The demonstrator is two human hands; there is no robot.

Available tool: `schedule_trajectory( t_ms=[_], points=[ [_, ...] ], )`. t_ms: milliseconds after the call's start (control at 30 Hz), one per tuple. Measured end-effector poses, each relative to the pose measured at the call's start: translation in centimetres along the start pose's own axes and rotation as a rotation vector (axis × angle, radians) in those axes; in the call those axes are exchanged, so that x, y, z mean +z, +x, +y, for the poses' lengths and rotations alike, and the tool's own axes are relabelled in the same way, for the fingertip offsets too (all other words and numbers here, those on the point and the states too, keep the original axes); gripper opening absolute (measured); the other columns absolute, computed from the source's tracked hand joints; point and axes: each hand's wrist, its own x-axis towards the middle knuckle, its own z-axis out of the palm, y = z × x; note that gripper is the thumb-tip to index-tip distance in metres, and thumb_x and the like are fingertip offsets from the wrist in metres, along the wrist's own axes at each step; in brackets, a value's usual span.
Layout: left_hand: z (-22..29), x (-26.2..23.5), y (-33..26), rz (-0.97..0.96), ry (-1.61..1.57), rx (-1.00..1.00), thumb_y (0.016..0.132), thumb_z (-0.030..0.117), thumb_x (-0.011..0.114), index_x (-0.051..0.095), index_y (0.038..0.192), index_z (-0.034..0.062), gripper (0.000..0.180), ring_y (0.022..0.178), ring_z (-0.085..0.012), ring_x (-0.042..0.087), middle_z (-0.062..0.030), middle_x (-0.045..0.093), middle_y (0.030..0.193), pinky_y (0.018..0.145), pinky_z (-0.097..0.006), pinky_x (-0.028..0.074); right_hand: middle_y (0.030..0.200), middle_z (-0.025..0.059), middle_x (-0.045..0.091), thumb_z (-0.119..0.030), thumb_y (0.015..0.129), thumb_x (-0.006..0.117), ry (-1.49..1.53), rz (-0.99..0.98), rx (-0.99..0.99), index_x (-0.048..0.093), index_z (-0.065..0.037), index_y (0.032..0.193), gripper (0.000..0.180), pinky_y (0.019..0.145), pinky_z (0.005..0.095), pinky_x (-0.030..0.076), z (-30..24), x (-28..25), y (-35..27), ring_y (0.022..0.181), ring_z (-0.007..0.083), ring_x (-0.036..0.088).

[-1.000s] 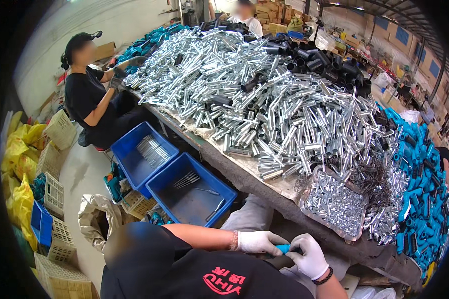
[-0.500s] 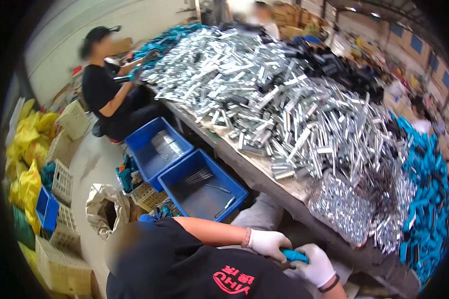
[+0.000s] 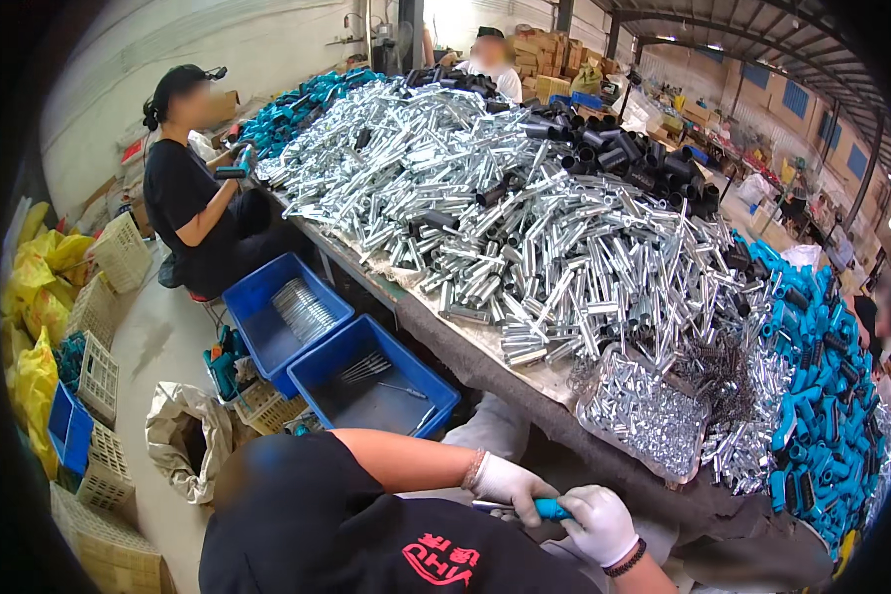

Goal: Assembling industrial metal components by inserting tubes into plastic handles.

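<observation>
Low in front of my body, my left hand and my right hand, both in white gloves, are closed on a teal handle. The handle lies roughly sideways between them. My right hand wraps its right end, and my left fingers grip the left end. A slim metal piece sticks out on the left side of my left hand; whether it is joined to the handle is hidden. Nearest to my hands on the table are a tray of small metal parts and a heap of teal handles.
A large pile of metal tubes covers the table, with black sleeves behind and dark springs beside the tray. Two blue bins hold metal rods. A co-worker sits at the left, and another is across the table.
The whole view has shifted, with the table appearing further left. My hands still hold the teal handle, and the metal piece beside my left hand now shows.
</observation>
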Motion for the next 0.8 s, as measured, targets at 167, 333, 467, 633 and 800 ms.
schedule_trajectory(
  t_ms=[167, 333, 467, 633, 800],
  points=[
    [1.3, 0.1, 0.5, 0.198, -0.315, 0.021, 0.103, 0.058, 0.04, 0.057, 0.103, 0.0084, 0.053, 0.056, -0.0079, 0.053, 0.0009, 0.056, 0.074, 0.046, -0.023, 0.043, 0.11, 0.0104, 0.057, -0.008, 0.066, 0.077, -0.357, 0.288, -0.025, 0.058, -0.009, 0.115, 0.052, 0.088, 0.0448, 0.046, -2.1, -3.6, 1.8, 0.105, 0.0321, 0.058],
    [5.4, 1.1, 2.0, 0.477, -0.184, 0.431, 0.106, 0.051, 0.039, 0.057, 0.108, 0.0094, 0.045, 0.06, -0.0098, 0.05, -0.0011, 0.057, 0.082, 0.051, -0.024, 0.043, 0.103, 0.0141, 0.062, -0.016, 0.084, 0.073, 0.378, 0.282, 0.501, 0.058, 0.002, 0.115, 0.038, 0.089, 0.0389, 0.047, -1.5, -0.6, -0.2, 0.096, 0.0286, 0.06],
    [7.5, 2.2, 4.4, 0.649, -0.366, 0.449, 0.107, 0.051, 0.036, 0.056, 0.105, 0.0078, 0.048, 0.06, -0.0103, 0.048, -0.0021, 0.055, 0.077, 0.053, -0.025, 0.043, 0.095, 0.0052, 0.066, -0.022, 0.099, 0.061, 0.822, 0.192, 0.491, 0.064, 0.003, 0.106, 0.027, 0.08, 0.0306, 0.047, -1.2, 3.3, 0.0, 0.089, 0.0137, 0.058],
    [7.8, 2.8, 4.9, 0.624, -0.529, 0.508, 0.107, 0.052, 0.036, 0.056, 0.102, 0.0086, 0.048, 0.056, -0.0113, 0.048, -0.0019, 0.053, 0.069, 0.051, -0.026, 0.041, 0.087, 0.0031, 0.065, -0.023, 0.098, 0.061, 0.967, 0.253, 0.583, 0.065, 0.003, 0.102, 0.027, 0.074, 0.0303, 0.046, -1.7, 2.8, 0.3, 0.08, 0.012, 0.055],
    [7.1, 2.0, 4.7, 0.678, -0.434, 0.526, 0.106, 0.054, 0.036, 0.056, 0.105, 0.0072, 0.051, 0.059, -0.0115, 0.049, -0.0027, 0.053, 0.072, 0.051, -0.026, 0.04, 0.083, 0.0063, 0.067, -0.023, 0.098, 0.062, 0.804, 0.288, 0.63, 0.067, 0.001, 0.102, 0.025, 0.071, 0.0318, 0.047, -2.6, 2.6, 1.3, 0.075, 0.015, 0.058]
  ],
)
